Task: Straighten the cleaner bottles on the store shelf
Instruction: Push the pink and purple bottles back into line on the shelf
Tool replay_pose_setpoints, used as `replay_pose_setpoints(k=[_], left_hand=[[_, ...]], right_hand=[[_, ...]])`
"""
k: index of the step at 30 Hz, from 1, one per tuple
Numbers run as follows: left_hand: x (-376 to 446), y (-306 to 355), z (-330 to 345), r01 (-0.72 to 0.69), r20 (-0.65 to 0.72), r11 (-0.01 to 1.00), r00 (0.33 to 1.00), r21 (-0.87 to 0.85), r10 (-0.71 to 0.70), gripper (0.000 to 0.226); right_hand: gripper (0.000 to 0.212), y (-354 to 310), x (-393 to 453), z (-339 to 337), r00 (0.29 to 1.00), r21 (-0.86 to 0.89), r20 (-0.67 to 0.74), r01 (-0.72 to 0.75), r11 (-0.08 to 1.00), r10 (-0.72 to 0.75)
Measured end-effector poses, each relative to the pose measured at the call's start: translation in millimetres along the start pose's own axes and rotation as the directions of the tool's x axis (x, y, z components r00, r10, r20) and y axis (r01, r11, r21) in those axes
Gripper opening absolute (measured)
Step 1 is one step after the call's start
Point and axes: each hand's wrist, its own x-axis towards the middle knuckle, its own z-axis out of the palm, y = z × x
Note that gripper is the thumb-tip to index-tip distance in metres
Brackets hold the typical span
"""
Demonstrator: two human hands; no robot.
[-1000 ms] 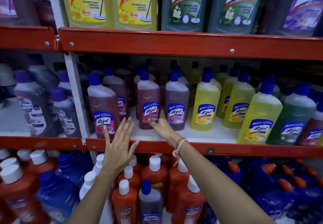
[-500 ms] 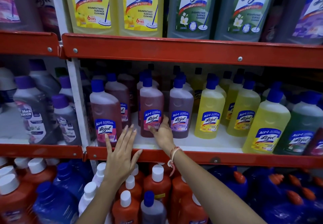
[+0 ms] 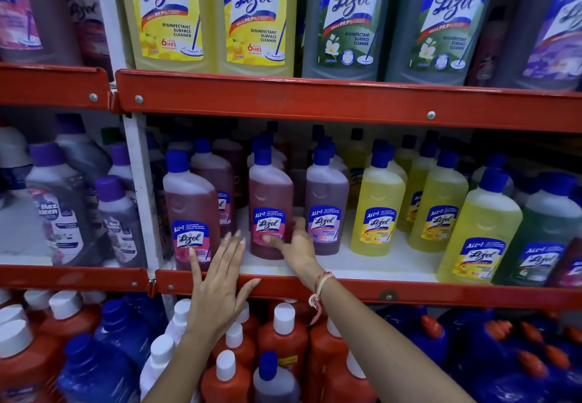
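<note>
Small Lizol cleaner bottles with blue caps stand in rows on the middle shelf (image 3: 409,291). My right hand (image 3: 299,246) reaches over the red shelf edge and grips the base of the middle pink bottle (image 3: 269,195), thumb across the front under its label, fingers round its right side. A purple bottle (image 3: 326,201) stands just right of it. My left hand (image 3: 217,280) is flat and open with fingers spread, over the shelf edge. Its fingertips are in front of the left pink bottle (image 3: 189,207), and I cannot tell whether they touch it.
Yellow bottles (image 3: 378,210) and green ones (image 3: 541,229) fill the shelf's right side. Large Lizol bottles (image 3: 255,15) stand on the shelf above. Orange and blue bottles (image 3: 283,339) crowd the shelf below. A white upright (image 3: 141,201) separates purple-capped bottles (image 3: 59,207) on the left.
My right hand has slid left from the gap between the pink and purple bottles onto the pink bottle's base. My left hand has barely moved. The view has come closer.
</note>
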Motion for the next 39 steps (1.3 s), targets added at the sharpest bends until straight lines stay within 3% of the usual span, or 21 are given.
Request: replay_pose_setpoints(k=[5,25,28,33,35,39], left_hand=[[0,-1,2,0.007,-0.012,1.000,1.000,-0.023,-0.007,0.072],[-1,2,1,0.025,-0.004,1.000,1.000,-0.016,-0.025,0.074],[-1,1,1,0.030,-0.007,0.999,1.000,-0.024,-0.030,0.073],[-1,2,3,0.035,-0.014,0.999,0.999,-0.024,-0.036,0.073],[-1,2,3,0.035,-0.016,0.999,0.999,-0.025,-0.036,0.073],[-1,1,4,0.049,-0.003,0.998,0.999,-0.026,-0.049,0.073]], right_hand=[[0.068,3,-7,-10,0.998,-0.087,0.051,0.046,0.995,-0.041],[0.064,13,-40,-37,0.978,-0.093,0.124,0.179,0.979,-0.167],[0.066,20,-42,-50,0.974,-0.063,0.027,0.227,0.972,-0.226],[0.058,31,-36,-82,0.912,-0.088,-0.324,0.234,0.968,-0.251],[0.067,35,-24,-88,0.919,-0.082,-0.338,0.186,0.979,-0.203],[0.072,32,-1,-90,0.975,0.077,-0.193,0.129,0.989,-0.112]])
